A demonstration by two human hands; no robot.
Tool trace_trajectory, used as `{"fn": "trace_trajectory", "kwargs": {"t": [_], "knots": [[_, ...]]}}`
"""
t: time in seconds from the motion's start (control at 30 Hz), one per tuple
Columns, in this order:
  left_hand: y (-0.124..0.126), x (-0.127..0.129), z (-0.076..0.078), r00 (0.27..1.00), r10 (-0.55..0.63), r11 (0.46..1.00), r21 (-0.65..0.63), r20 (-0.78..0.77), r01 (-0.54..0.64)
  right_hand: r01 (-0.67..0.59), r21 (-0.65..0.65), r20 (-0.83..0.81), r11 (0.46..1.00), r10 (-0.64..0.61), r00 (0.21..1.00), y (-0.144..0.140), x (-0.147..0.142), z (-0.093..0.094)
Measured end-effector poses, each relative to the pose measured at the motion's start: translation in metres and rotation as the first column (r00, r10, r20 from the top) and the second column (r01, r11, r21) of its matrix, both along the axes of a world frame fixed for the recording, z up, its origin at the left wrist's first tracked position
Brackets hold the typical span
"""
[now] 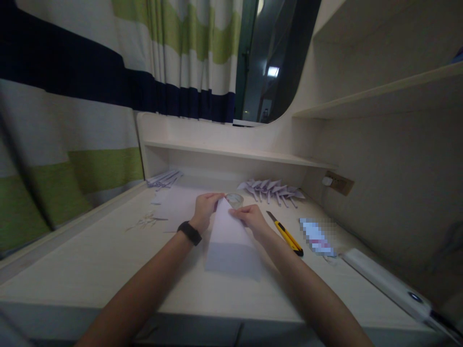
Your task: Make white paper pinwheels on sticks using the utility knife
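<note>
A white sheet of paper (pixel 231 241) is held between my hands over the desk, its far end coming to a folded point. My left hand (pixel 206 209), with a dark band on the wrist, pinches the paper near that tip. On the right edge of the fold, my right hand (pixel 249 215) grips the paper between thumb and fingers. Just beyond the tip lies a roll of clear tape (pixel 234 199), partly hidden. A yellow and black utility knife (pixel 285 234) rests to the right of my right forearm. Flat white sheets (pixel 177 205) lie left of my left hand.
Several folded paper pinwheels (pixel 271 187) line the back right of the desk. Rolled paper sticks (pixel 164 179) lie at the back left, with thin pale sticks (pixel 146 219) nearer. A blurred-out item (pixel 317 237) and a long white device (pixel 387 282) occupy the right side.
</note>
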State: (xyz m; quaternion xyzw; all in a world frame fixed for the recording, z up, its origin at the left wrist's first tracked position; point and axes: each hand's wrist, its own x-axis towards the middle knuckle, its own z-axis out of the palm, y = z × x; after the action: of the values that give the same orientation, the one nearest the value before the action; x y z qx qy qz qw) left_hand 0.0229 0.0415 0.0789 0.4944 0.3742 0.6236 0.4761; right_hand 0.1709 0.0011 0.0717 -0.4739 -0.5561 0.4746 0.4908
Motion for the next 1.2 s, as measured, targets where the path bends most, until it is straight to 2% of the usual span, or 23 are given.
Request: {"fn": "trace_trajectory", "kwargs": {"t": [0.33, 0.43, 0.53, 0.63, 0.67, 0.73, 0.77, 0.8, 0.87, 0.9, 0.93, 0.97, 1.03, 1.2], "knots": [[-0.010, 0.004, 0.008, 0.997, 0.022, 0.999, 0.044, 0.076, -0.025, -0.030, -0.004, -0.037, 1.000, 0.030, 0.999, 0.000, 0.003, 0.005], [-0.011, 0.005, 0.009, 0.996, -0.014, 0.999, 0.043, 0.086, 0.010, -0.034, -0.010, -0.054, 0.999, 0.034, 0.998, -0.001, 0.004, 0.008], [-0.004, -0.002, 0.009, 0.989, -0.033, 0.999, 0.012, 0.147, 0.032, -0.073, -0.027, -0.059, 0.997, 0.071, 0.996, -0.005, 0.010, 0.015], [0.006, -0.019, 0.014, 0.980, -0.015, 1.000, -0.021, 0.200, 0.019, -0.161, -0.028, 0.020, 0.987, 0.161, 0.987, -0.012, 0.018, 0.025], [0.008, -0.026, 0.018, 0.987, -0.027, 0.999, -0.013, 0.160, 0.030, -0.186, -0.023, 0.064, 0.982, 0.187, 0.980, -0.014, 0.020, 0.029], [0.006, -0.039, 0.029, 0.986, -0.157, 0.987, 0.037, -0.051, 0.159, -0.234, -0.006, 0.170, 0.972, 0.232, 0.958, -0.018, 0.024, 0.035], [0.003, -0.044, 0.037, 0.943, -0.257, 0.960, 0.055, -0.212, 0.275, -0.260, 0.006, 0.227, 0.966, 0.252, 0.941, -0.019, 0.025, 0.039], [-0.002, -0.048, 0.045, 0.852, -0.342, 0.914, 0.071, -0.396, 0.400, -0.289, 0.017, 0.287, 0.957, 0.272, 0.919, -0.021, 0.025, 0.042], [-0.012, -0.051, 0.061, 0.574, -0.416, 0.786, 0.039, -0.705, 0.617, -0.357, 0.035, 0.409, 0.934, 0.312, 0.858, -0.023, 0.024, 0.047], [-0.016, -0.050, 0.068, 0.418, -0.422, 0.713, -0.011, -0.805, 0.701, -0.384, 0.044, 0.469, 0.922, 0.321, 0.823, -0.024, 0.024, 0.050], [-0.020, -0.049, 0.074, 0.286, -0.420, 0.651, -0.066, -0.861, 0.757, -0.406, 0.052, 0.527, 0.912, 0.321, 0.787, -0.025, 0.023, 0.053], [-0.022, -0.048, 0.079, 0.209, -0.411, 0.609, -0.097, -0.887, 0.787, -0.424, 0.059, 0.581, 0.904, 0.314, 0.751, -0.027, 0.022, 0.056], [-0.025, -0.044, 0.084, 0.132, -0.394, 0.568, -0.128, -0.910, 0.813, -0.451, 0.066, 0.667, 0.890, 0.297, 0.683, -0.031, 0.020, 0.062], [-0.030, -0.040, 0.087, 0.112, -0.368, 0.551, -0.120, -0.923, 0.826, -0.494, 0.057, 0.744, 0.867, 0.293, 0.600, -0.042, 0.015, 0.072]]}}
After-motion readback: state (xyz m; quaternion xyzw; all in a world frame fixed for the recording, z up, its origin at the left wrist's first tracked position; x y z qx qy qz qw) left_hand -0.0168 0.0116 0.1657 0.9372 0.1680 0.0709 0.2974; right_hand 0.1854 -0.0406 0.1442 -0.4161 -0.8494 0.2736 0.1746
